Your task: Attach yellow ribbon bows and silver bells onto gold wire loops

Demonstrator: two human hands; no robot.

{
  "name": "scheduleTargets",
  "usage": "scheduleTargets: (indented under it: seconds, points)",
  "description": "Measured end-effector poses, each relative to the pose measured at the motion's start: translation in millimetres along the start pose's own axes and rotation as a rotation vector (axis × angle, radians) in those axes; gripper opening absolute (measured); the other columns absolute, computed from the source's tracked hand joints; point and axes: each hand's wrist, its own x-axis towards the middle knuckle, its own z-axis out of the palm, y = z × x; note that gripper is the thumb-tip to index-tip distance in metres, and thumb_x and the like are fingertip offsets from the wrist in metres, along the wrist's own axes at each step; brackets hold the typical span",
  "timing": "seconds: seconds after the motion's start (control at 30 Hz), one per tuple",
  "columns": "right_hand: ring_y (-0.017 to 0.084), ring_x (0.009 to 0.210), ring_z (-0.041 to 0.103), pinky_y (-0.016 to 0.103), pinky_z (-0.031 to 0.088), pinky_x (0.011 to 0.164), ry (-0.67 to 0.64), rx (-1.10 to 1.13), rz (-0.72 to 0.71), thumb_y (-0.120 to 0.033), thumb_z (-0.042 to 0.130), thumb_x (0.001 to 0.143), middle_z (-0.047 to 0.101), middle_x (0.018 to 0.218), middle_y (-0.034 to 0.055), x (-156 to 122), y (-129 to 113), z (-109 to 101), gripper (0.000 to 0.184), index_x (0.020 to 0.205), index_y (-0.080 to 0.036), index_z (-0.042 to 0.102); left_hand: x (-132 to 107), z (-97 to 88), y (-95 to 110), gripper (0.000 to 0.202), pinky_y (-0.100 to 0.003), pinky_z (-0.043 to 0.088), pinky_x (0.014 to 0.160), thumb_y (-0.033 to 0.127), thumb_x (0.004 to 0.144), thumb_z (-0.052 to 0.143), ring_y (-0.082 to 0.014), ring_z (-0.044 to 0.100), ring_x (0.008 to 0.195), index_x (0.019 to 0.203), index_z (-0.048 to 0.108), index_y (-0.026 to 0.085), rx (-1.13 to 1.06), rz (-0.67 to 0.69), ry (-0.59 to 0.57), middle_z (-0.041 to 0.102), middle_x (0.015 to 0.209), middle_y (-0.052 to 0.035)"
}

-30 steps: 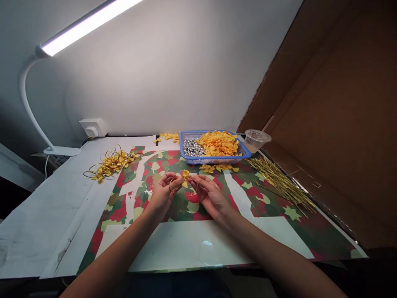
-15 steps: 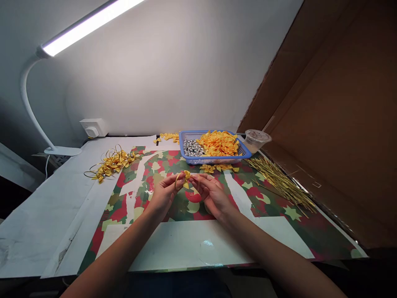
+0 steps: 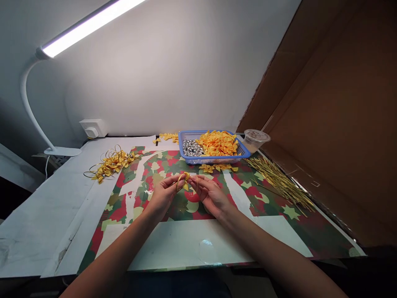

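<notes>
My left hand (image 3: 163,192) and my right hand (image 3: 214,195) meet over the middle of the table, fingertips pinched together. Between them is a small yellow ribbon bow (image 3: 186,186), partly covered by the fingers. Thin gold cord (image 3: 178,183) curves in a loop by the left fingertips, and another bit of it bends down at the right fingertips. Just beyond the hands, several loose yellow bows (image 3: 217,168) lie in front of a blue plastic basket (image 3: 214,160). Inside it are small shiny silver balls (image 3: 192,148) and a heap of yellow bows (image 3: 219,143).
Left lies a pile of yellow bows with gold loops (image 3: 113,163). A bundle of gold cords (image 3: 282,182) lies right, beside a cardboard wall (image 3: 335,124). A lidded clear cup (image 3: 254,141) stands by the basket. The lamp (image 3: 26,99) and a white box (image 3: 93,128) are back left.
The fingers have shifted slightly around the bow, and its visible part looks narrower and more covered. The cord loop at the left fingertips has turned a little. Both hands stay in place.
</notes>
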Motion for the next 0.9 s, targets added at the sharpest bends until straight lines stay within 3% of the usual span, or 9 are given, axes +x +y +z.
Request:
scheduleTargets:
  seconds: [0.33, 0.5, 0.7, 0.9]
  points:
    - [0.009, 0.065, 0.065, 0.017, 0.054, 0.071, 0.002, -0.031, 0.029, -0.018, 0.084, 0.049, 0.07, 0.069, -0.0026, -0.4, -0.5, 0.2, 0.019, 0.062, -0.018, 0.069, 0.5, 0.0, -0.1, 0.037, -0.022, 0.048, 0.081, 0.027, 0.035, 0.088, -0.0155, 0.065, 0.08, 0.069, 0.076, 0.017, -0.005, -0.01, 0.011, 0.075, 0.074, -0.0031]
    - [0.008, 0.064, 0.064, 0.018, 0.053, 0.068, 0.024, -0.093, -0.033, -0.027, 0.087, 0.044, 0.069, 0.07, -0.0034, -2.8, 1.1, 2.0, 0.028, 0.063, -0.018, 0.068, 2.2, -1.0, -1.3, 0.034, -0.02, 0.049, 0.077, 0.024, 0.037, 0.088, -0.014, 0.065, 0.077, 0.068, 0.076, 0.016, -0.032, -0.003, 0.017, 0.075, 0.073, -0.0027]
    - [0.01, 0.067, 0.061, 0.019, 0.051, 0.061, 0.041, -0.218, -0.146, -0.034, 0.084, 0.05, 0.067, 0.069, -0.0014, -4.4, -0.9, 4.6, 0.03, 0.069, -0.016, 0.069, 7.4, -7.1, -2.2, 0.028, -0.015, 0.048, 0.07, 0.018, 0.044, 0.085, -0.0096, 0.064, 0.073, 0.07, 0.076, 0.018, -0.065, 0.002, 0.022, 0.075, 0.078, -0.0008]
    - [0.01, 0.064, 0.06, 0.02, 0.05, 0.057, -0.003, -0.298, -0.165, -0.04, 0.084, 0.047, 0.065, 0.067, -0.0016, -4.6, -1.7, 7.2, 0.035, 0.067, -0.016, 0.068, 4.1, -7.0, -0.6, 0.027, -0.018, 0.048, 0.073, 0.017, 0.046, 0.084, -0.0117, 0.065, 0.075, 0.072, 0.076, 0.016, -0.058, -0.02, -0.021, 0.074, 0.079, -0.0028]
